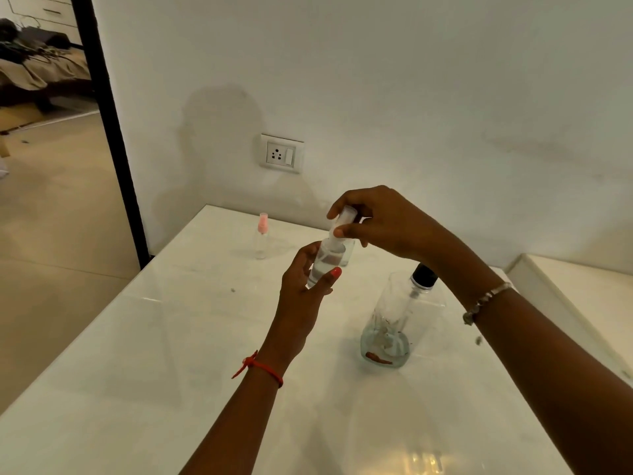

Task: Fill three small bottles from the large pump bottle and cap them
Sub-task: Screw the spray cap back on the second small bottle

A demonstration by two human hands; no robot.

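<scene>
My left hand (303, 289) holds a small clear bottle (325, 260) above the white table (154, 354), tilted slightly to the right. My right hand (380, 222) pinches the bottle's clear cap (346, 216) at its top. Behind the held bottle a second small bottle (349, 252) stands mostly hidden. Another small clear bottle with a pink spray top (262, 236) stands at the far left of the table. The large clear bottle with a black top (394, 320) stands to the right under my right forearm, holding a little liquid at its bottom.
A white wall with a socket plate (281, 153) rises behind the table. A dark door frame (109, 132) on the left opens onto a tiled floor. A second white surface (582, 286) sits at the right.
</scene>
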